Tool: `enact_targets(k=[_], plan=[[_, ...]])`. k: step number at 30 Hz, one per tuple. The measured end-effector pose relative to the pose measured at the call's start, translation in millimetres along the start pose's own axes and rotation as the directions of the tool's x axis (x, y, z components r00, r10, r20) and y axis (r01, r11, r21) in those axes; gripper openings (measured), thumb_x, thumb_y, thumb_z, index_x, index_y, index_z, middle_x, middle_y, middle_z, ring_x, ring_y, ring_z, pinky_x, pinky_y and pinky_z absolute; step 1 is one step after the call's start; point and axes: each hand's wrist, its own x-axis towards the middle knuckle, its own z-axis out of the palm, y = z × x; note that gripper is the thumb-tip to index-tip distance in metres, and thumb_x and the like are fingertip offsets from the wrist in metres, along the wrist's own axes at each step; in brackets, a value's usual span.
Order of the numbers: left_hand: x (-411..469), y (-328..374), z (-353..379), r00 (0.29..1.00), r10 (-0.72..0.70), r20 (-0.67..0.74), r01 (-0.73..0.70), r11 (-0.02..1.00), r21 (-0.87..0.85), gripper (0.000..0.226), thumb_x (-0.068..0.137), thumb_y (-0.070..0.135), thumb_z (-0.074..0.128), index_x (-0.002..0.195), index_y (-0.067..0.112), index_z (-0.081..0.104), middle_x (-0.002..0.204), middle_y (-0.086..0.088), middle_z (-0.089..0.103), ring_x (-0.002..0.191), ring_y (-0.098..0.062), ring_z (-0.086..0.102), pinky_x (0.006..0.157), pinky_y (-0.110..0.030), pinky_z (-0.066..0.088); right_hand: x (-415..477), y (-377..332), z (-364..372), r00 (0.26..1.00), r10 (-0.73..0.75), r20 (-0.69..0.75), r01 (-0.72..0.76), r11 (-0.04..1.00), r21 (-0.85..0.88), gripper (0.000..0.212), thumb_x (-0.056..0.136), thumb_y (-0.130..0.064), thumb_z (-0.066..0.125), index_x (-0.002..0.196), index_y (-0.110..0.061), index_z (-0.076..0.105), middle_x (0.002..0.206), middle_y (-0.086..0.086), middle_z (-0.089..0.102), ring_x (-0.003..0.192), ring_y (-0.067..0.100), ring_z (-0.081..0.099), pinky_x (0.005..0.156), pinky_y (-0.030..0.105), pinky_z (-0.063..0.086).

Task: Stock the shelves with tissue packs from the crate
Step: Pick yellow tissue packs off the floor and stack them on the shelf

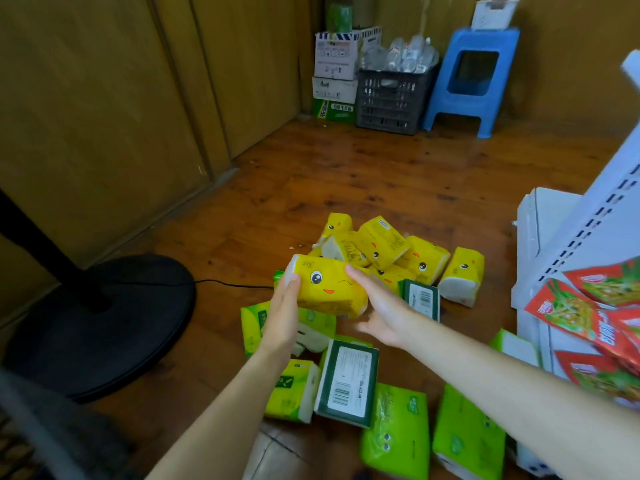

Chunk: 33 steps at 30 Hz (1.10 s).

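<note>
A yellow tissue pack with a cartoon face hangs in the air above a heap on the floor. My left hand holds its left end, the fingers laid along the white side. My right hand grips its right end, one finger over the top and the thumb hanging below. Behind it lie several more yellow packs. Green packs and dark green packs lie scattered nearer to me. The white shelf unit rises at the right edge.
Red snack bags hang on the shelf's front. A black fan base with its cable sits on the wooden floor at left. At the back wall stand stacked cartons, a dark crate of bottles and a blue stool.
</note>
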Motion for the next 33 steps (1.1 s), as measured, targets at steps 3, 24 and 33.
enact_targets(k=[3, 24, 33], plan=[[-7, -3, 6, 0.998, 0.052, 0.034, -0.051, 0.998, -0.04, 0.043, 0.101, 0.038, 0.025, 0.142, 0.03, 0.035, 0.135, 0.008, 0.049, 0.123, -0.005, 0.045, 0.095, -0.022, 0.037, -4, -7, -5, 0.99, -0.142, -0.011, 0.141, 0.99, -0.02, 0.031, 0.082, -0.03, 0.065, 0.112, -0.034, 0.056, 0.123, 0.001, 0.058, 0.108, 0.021, 0.058, 0.077, 0.038, 0.052], [-73, 172, 76, 0.738, 0.551, 0.39, -0.512, 0.833, -0.21, 0.051, 0.096, 0.018, 0.042, 0.145, 0.024, 0.03, 0.136, 0.007, 0.052, 0.12, 0.003, 0.051, 0.093, -0.011, 0.044, -190, -176, 12, 0.682, -0.724, -0.103, 0.604, 0.637, -0.48, 0.026, 0.092, -0.032, 0.053, 0.118, -0.03, 0.056, 0.137, -0.002, 0.044, 0.13, 0.013, 0.036, 0.096, 0.028, 0.031], [-146, 307, 155, 0.496, 0.73, 0.47, -0.748, 0.634, -0.196, 0.061, 0.096, 0.02, 0.047, 0.149, 0.011, 0.018, 0.146, -0.003, 0.041, 0.131, -0.009, 0.043, 0.106, -0.02, 0.037, -314, -274, -22, 0.471, -0.877, -0.093, 0.757, 0.456, -0.468, 0.023, 0.091, -0.036, 0.055, 0.114, -0.035, 0.058, 0.131, -0.003, 0.051, 0.119, 0.015, 0.048, 0.091, 0.033, 0.043]])
